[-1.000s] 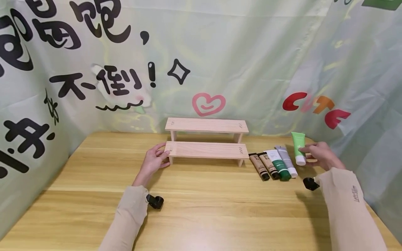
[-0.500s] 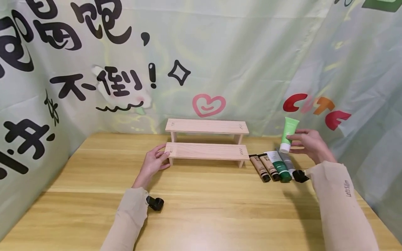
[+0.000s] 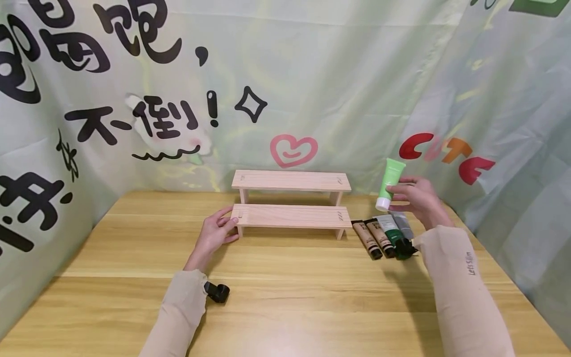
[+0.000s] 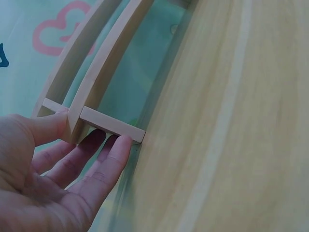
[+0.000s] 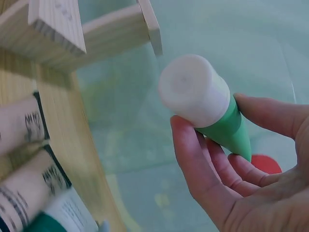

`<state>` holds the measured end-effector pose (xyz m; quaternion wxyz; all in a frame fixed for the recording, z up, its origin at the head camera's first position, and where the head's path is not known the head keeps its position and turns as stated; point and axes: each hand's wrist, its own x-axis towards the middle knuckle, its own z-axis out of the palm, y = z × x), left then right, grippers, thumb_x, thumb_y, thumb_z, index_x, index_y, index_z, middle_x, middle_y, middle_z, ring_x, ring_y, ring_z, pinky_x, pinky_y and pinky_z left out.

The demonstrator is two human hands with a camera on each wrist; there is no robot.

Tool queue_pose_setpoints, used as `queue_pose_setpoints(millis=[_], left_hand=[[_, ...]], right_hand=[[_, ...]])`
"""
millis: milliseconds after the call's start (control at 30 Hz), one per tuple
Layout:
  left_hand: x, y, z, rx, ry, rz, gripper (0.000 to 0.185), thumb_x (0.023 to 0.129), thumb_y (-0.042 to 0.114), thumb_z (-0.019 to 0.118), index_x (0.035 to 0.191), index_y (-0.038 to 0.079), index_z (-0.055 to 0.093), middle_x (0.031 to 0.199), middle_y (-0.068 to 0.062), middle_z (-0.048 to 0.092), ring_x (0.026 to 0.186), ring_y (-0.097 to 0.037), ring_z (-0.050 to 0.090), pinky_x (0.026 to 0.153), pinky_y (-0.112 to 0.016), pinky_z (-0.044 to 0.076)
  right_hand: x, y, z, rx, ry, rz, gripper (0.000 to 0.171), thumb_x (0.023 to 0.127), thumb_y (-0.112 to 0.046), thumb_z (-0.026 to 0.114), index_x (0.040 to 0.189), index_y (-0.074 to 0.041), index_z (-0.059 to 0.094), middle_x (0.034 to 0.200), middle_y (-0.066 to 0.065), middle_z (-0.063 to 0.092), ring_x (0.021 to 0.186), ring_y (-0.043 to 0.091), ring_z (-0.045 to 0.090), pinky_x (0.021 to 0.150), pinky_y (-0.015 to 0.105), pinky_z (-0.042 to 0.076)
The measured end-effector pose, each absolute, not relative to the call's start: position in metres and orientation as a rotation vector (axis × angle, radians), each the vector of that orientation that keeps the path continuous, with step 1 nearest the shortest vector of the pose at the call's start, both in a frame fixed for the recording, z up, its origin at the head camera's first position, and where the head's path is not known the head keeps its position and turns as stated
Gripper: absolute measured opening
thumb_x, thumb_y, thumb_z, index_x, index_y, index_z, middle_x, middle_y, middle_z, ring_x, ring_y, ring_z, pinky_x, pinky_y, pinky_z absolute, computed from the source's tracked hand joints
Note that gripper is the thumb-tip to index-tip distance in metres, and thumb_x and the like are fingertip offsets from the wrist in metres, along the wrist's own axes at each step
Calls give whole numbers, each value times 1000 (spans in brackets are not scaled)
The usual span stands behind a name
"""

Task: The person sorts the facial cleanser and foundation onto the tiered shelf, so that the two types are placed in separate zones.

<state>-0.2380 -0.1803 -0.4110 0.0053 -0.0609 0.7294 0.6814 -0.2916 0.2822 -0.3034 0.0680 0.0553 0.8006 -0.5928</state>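
My right hand (image 3: 421, 199) holds a light green squeeze tube (image 3: 392, 174) in the air between thumb and fingers. The tube's white cap (image 5: 188, 87) points downward, and its flat end is up. At the left end of a two-step wooden display stand (image 3: 290, 216), my left hand (image 3: 211, 234) grips the lower step. In the left wrist view the thumb (image 4: 48, 129) lies at the step's edge, with the fingers curled underneath by the leg. Two beige tubes with black caps (image 3: 367, 239), a green-and-white tube (image 3: 387, 224) and a grey tube (image 3: 403, 224) lie side by side below my right hand.
The wooden table (image 3: 285, 297) stretches forward to a printed cloth backdrop (image 3: 348, 89), which also closes in both sides. The stand's upper step (image 3: 292, 181) rises behind the lower one, near the backdrop. A black wrist camera (image 3: 405, 248) partly covers the green-and-white tube.
The right hand has lifted the light green tube from beside the row and carried it up and left, towards the stand. The left hand keeps its grip on the stand.
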Motion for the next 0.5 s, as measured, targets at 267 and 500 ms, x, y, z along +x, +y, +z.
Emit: queue_pose_setpoints(millis=[267,500], left_hand=[[-238,-181,-410,-207,2274,2142,52,105,5,55,155,2,40,139,-31,54,118,-36,61,83,-33,62],[-238,-180,-412,-219,2273,2146,52,105,4,55,155,2,39,137,-32,55,114,-33,62,82,-32,62]], right_hand=[[-297,254,-300,123,2424,-1844,74,101,-19,64,152,9,17,132,23,44,79,9,66,77,35,63],[-300,230,-296,87,2371,-1916,70,100,-12,64,151,8,19,127,20,47,80,12,68,78,34,63]])
